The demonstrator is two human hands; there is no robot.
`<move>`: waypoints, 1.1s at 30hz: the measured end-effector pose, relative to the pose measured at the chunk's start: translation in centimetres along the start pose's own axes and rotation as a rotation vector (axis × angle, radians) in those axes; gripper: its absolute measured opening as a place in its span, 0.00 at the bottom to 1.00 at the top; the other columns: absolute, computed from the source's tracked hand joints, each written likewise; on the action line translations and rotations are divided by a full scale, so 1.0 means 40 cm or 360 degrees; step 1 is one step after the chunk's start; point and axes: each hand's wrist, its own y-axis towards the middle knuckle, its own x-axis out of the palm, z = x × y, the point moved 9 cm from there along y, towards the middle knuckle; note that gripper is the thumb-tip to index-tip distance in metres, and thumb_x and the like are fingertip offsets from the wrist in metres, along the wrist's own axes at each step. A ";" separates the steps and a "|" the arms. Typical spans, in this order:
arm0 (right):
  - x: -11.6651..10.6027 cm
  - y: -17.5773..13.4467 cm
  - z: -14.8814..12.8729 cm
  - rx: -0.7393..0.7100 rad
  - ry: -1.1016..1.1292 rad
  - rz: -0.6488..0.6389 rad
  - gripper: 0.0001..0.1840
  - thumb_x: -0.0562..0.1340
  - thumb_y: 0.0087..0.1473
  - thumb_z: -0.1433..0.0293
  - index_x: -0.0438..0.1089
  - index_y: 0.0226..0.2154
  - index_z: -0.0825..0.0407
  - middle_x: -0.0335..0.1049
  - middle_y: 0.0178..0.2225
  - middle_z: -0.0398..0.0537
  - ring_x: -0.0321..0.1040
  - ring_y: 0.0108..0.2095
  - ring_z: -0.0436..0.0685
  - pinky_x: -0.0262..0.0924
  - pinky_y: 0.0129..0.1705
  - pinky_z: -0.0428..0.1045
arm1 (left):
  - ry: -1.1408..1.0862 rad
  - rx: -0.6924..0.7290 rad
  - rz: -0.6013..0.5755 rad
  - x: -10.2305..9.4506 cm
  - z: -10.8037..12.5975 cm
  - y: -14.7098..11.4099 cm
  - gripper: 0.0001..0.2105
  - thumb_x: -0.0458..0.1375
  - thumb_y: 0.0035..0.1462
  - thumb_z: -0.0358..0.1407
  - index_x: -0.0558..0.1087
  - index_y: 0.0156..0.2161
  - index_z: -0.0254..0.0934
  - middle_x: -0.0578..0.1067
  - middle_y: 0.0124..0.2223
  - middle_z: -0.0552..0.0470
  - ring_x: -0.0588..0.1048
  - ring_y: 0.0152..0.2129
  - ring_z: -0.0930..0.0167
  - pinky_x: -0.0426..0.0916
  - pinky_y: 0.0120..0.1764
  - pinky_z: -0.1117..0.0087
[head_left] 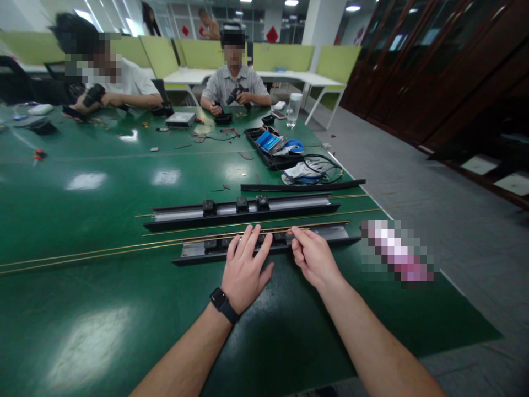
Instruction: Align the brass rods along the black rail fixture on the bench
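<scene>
My left hand [247, 273], with a dark watch on its wrist, lies with fingers spread over the near black channel [334, 234]. Its fingertips reach thin brass-coloured rods [124, 247] that run lengthwise above the channel and far out to the left. Thumb and forefinger of my right hand [313, 256] pinch one of these rods near the channel's right part. Small black blocks [211, 243] sit inside the channel, some hidden behind my left hand. Just beyond lies a second black channel [185, 218] with 3 black blocks [242, 204] in it.
A black strip [301, 186] lies behind the channels. Farther back are a black tray [275, 160] with blue items, gloves [308, 171] and a clear cup [293, 110]. Two people sit across the green table [103, 331], holding dark tools. A blurred pink item [399, 253] lies right.
</scene>
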 end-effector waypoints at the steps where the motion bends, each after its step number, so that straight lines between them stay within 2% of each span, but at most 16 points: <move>1: -0.001 0.000 0.000 0.0000 -0.0001 0.0005 0.20 0.73 0.47 0.58 0.72 0.32 0.56 0.64 0.17 0.38 0.49 0.10 0.42 0.39 0.08 0.38 | 0.0000 0.0000 0.0003 -0.001 0.000 0.000 0.31 0.59 0.62 0.42 0.60 0.68 0.42 0.55 0.72 0.42 0.53 0.70 0.57 0.50 0.66 0.51; 23: 0.006 0.005 0.004 -0.0009 -0.0037 -0.0054 0.21 0.75 0.45 0.57 0.71 0.31 0.55 0.65 0.18 0.38 0.50 0.11 0.42 0.38 0.08 0.38 | 0.0006 -0.0007 -0.0003 0.003 0.000 -0.001 0.32 0.60 0.61 0.43 0.59 0.69 0.42 0.53 0.73 0.41 0.52 0.70 0.56 0.50 0.66 0.51; 33: -0.005 0.007 0.000 -0.0037 0.0022 0.0025 0.20 0.74 0.44 0.58 0.70 0.31 0.54 0.65 0.18 0.37 0.49 0.10 0.41 0.38 0.08 0.38 | 0.0025 0.0004 0.0017 -0.001 0.002 -0.002 0.31 0.58 0.62 0.43 0.60 0.68 0.40 0.54 0.72 0.40 0.52 0.70 0.56 0.51 0.66 0.51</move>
